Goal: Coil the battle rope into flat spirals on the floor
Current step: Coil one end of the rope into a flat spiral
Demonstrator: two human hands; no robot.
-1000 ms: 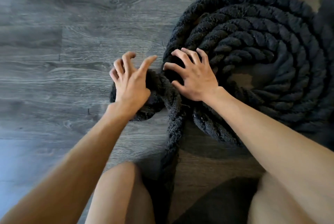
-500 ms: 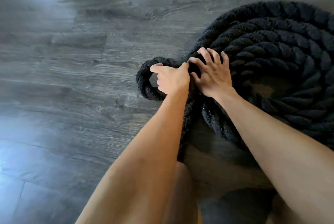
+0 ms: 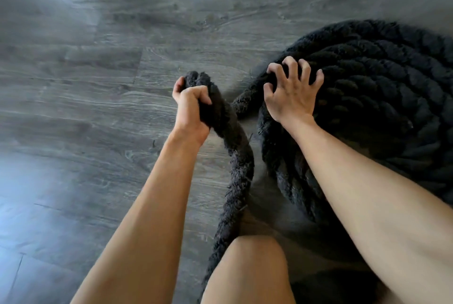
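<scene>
A thick black braided battle rope lies in a flat spiral coil [image 3: 382, 97] on the floor at the right. A loose length of the same rope [image 3: 235, 161] runs from the coil's left edge up into a bend and down past my knee. My left hand [image 3: 191, 107] is shut on that raised bend, lifted clear of the floor. My right hand [image 3: 291, 92] rests with spread, clawed fingers on the coil's left rim, pressing on it and holding nothing.
Grey wood-plank floor [image 3: 98, 107] stretches to the left and far side. My bare knee [image 3: 250, 269] sits at the bottom centre, beside the loose rope. The coil runs out of view at the right edge.
My left hand has closed on the small loop of rope and lifted it off the floor, pulling it left away from the coil. My right hand stayed on the coil's rim.
</scene>
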